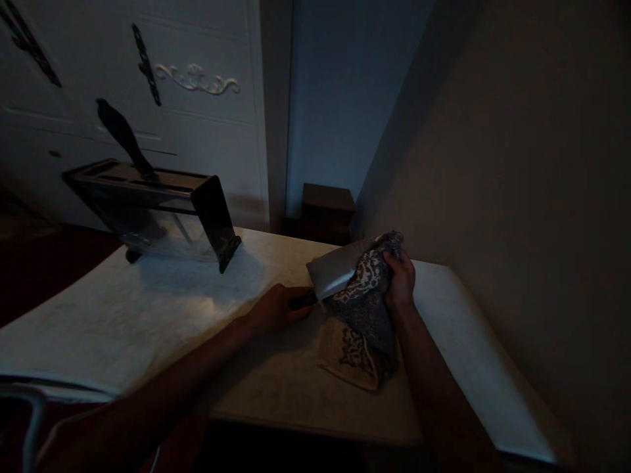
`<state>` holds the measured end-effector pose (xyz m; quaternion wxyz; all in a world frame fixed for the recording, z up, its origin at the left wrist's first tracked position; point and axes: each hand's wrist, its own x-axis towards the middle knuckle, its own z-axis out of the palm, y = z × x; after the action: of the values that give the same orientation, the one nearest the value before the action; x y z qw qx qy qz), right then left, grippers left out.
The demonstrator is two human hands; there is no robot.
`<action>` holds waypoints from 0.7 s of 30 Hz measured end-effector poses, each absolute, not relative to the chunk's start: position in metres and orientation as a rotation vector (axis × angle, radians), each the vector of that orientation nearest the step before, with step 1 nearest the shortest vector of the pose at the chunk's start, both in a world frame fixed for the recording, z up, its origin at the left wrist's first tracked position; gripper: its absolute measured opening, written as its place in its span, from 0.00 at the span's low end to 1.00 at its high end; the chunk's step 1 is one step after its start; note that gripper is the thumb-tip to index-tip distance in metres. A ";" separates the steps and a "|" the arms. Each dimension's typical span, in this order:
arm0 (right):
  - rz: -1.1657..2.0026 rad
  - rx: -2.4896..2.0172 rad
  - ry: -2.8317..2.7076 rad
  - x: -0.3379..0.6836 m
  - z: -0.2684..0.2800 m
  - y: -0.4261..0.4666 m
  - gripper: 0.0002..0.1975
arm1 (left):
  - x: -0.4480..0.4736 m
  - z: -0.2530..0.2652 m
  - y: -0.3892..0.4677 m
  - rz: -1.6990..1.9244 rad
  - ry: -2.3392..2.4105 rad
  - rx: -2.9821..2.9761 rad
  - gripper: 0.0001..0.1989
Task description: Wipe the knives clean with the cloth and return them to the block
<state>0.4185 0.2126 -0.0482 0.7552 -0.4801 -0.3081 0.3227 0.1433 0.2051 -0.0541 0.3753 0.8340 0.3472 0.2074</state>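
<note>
My left hand (282, 306) is wrapped round the dark handle of a cleaver (335, 269). Its broad, shiny blade points away to the right, above the table. A patterned grey and tan towel (371, 302) covers the far part of the blade, and its lower corner hangs down to the tabletop. My right hand (401, 279) is closed on the upper part of this towel, round the blade's end; some of its fingers are hidden behind the cloth.
A knife block (207, 210) with clear sides stands at the left on the pale table (89, 328); one black knife handle (123, 135) sticks up from it. Behind are a white cabinet (207, 131) and a small dark box (328, 203). A wall (517, 197) rises along the right.
</note>
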 end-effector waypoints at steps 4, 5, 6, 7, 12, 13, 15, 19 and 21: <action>0.793 -1.060 -0.720 0.426 -0.050 0.210 0.18 | 0.143 -0.052 0.205 0.543 0.880 2.107 0.17; 0.784 -1.079 -0.744 0.428 -0.051 0.210 0.17 | 0.144 -0.052 0.204 0.540 0.892 2.113 0.17; 0.771 -1.096 -0.769 0.430 -0.053 0.210 0.16 | 0.144 -0.052 0.204 0.534 0.904 2.123 0.17; 0.755 -1.109 -0.791 0.431 -0.054 0.211 0.16 | 0.145 -0.051 0.203 0.531 0.918 2.132 0.17; 0.726 -1.132 -0.829 0.431 -0.056 0.211 0.15 | 0.149 -0.056 0.203 0.568 1.004 2.099 0.16; 0.726 -1.136 -0.834 0.430 -0.056 0.211 0.15 | 0.149 -0.058 0.203 0.584 1.019 2.077 0.16; 0.721 -1.148 -0.839 0.428 -0.056 0.211 0.15 | 0.150 -0.062 0.204 0.614 1.049 2.031 0.16; 0.738 -1.152 -0.813 0.425 -0.059 0.213 0.15 | 0.150 -0.065 0.205 0.661 1.106 1.972 0.16; 0.763 -1.152 -0.796 0.426 -0.061 0.213 0.16 | 0.151 -0.064 0.204 0.688 1.116 1.939 0.16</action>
<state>0.4259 0.2134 -0.0606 0.6989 -0.5167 -0.3571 0.3422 0.1508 0.2042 -0.0642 0.3896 0.7629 0.4391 0.2708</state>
